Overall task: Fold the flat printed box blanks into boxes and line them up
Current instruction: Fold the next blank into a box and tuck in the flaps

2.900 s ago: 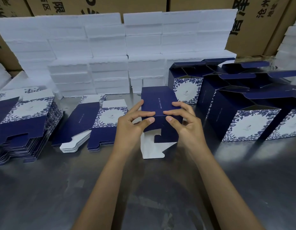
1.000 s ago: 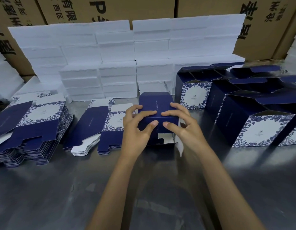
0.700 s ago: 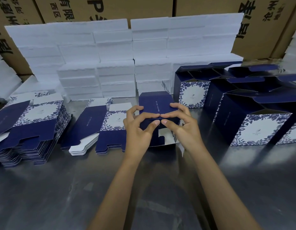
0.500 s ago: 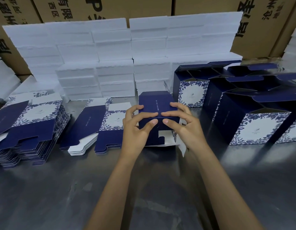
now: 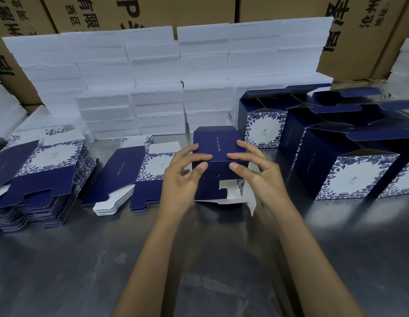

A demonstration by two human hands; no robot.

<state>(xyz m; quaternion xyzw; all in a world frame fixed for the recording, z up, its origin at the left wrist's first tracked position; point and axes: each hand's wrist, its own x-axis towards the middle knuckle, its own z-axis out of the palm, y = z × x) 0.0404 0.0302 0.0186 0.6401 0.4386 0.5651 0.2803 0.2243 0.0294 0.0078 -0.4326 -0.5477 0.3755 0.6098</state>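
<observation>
Box (image 5: 216, 154), half-folded, stays on the metal table (image 5: 84, 259) between both hands; left hand (image 5: 184, 177) and right hand (image 5: 256, 172) still pinch its near edge, thumbs now slightly farther apart.

Grey metal tabletop (image 5: 84, 266) and what rests on it

Two stacks of flat box blanks (image 5: 36, 177) (image 5: 139, 175) lie at left, the half-folded navy box (image 5: 216, 170) at centre, finished boxes (image 5: 350, 165) lined up at right, and white foam blocks (image 5: 153, 88) stacked along the back edge.
</observation>
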